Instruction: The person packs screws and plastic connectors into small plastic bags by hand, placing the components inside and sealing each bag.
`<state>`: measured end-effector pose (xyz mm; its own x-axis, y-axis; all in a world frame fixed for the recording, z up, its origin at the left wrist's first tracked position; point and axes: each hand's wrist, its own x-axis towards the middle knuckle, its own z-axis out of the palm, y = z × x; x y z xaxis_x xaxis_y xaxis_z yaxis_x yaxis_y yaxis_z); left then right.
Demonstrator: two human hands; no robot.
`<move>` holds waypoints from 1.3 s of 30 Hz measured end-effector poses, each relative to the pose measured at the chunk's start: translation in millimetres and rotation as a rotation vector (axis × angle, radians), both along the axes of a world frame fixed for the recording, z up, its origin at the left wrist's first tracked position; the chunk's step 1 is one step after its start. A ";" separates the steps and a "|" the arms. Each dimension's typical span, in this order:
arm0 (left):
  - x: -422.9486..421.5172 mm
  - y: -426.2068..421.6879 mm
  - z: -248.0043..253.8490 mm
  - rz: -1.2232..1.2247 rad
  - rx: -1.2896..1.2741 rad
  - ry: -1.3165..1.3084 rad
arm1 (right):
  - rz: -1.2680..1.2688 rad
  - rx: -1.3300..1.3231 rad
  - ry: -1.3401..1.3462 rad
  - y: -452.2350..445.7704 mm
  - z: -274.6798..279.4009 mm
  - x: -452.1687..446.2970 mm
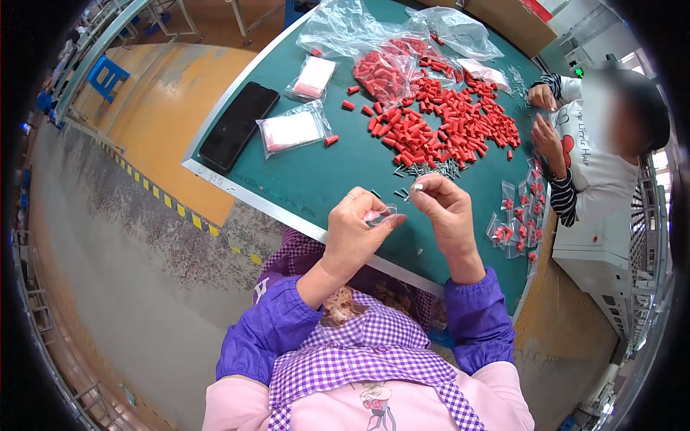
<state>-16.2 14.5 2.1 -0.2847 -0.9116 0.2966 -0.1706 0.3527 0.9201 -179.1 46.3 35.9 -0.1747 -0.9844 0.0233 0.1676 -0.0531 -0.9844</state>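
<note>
My left hand (357, 224) pinches a small clear plastic bag (389, 210) near the table's front edge, with something pinkish under the fingers. My right hand (447, 208) is to the right of it, thumb and forefinger pressed together. Whatever those fingertips hold is too small to make out. Just beyond them lies a little heap of metal screws (447, 169), and a few loose screws (400, 193) rest between the hands. Behind the heap spreads a large pile of red tapered plastic caps (445, 122).
A black phone (239, 126) and packs of small clear bags (291, 131) lie left on the green table (287, 188). Filled bags (519, 215) line the right side. Large plastic bags (338, 29) lie at the back. A co-worker's hands (546, 118) are at the right edge.
</note>
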 end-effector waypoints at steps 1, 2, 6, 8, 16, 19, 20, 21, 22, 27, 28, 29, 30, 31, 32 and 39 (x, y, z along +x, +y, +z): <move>-0.7 -0.3 0.3 0.008 -0.017 -0.019 | 0.025 -0.047 -0.011 1.1 0.0 3.7; -1.1 -0.7 0.4 0.007 -0.017 -0.021 | 0.024 -0.048 -0.013 1.6 -1.0 4.9; -1.3 -1.4 -1.0 0.009 -0.023 -0.022 | 0.053 -0.158 0.417 4.4 1.2 12.1; 0.5 -1.8 -0.6 0.011 -0.023 -0.021 | 0.067 -0.227 0.724 5.2 3.6 14.9; 5.8 -5.3 1.0 0.039 -0.055 -0.008 | -0.099 -0.122 0.832 -22.6 -0.2 0.6; 7.1 -5.6 3.8 0.034 -0.048 -0.018 | -0.131 -0.292 1.370 -46.8 -11.0 -9.8; 7.8 -5.6 3.9 0.036 -0.050 -0.017 | -0.131 -0.295 1.370 -51.1 -12.4 -10.1; 8.2 -6.0 3.9 0.039 -0.052 -0.011 | -0.111 -0.254 1.471 -55.3 -13.3 -10.0; 8.5 -6.8 3.7 0.042 -0.053 -0.005 | -0.090 -0.211 1.572 -60.1 -15.3 -10.2; 10.0 -10.0 1.4 0.056 -0.057 -0.007 | -0.058 -0.042 1.612 -73.7 -21.9 -8.2; 10.1 -10.8 1.2 0.059 -0.049 -0.006 | -0.082 -0.026 1.598 -74.6 -23.4 -7.4; 10.3 -11.6 1.4 0.059 -0.049 -0.007 | -0.106 -0.010 1.585 -75.1 -24.3 -6.8; 10.8 -13.0 1.9 0.059 -0.044 -0.011 | -0.105 -0.012 1.584 -73.9 -22.5 -7.7; 11.5 -14.7 2.2 0.062 -0.039 -0.014 | -0.101 -0.033 1.383 -70.3 -18.2 -9.5; 12.0 -15.8 1.8 0.070 -0.038 -0.014 | -0.092 -0.051 1.183 -65.9 -13.4 -9.4; 7.6 -20.8 1.0 0.021 0.001 -0.027 | 0.265 -0.172 0.759 -30.4 37.8 16.5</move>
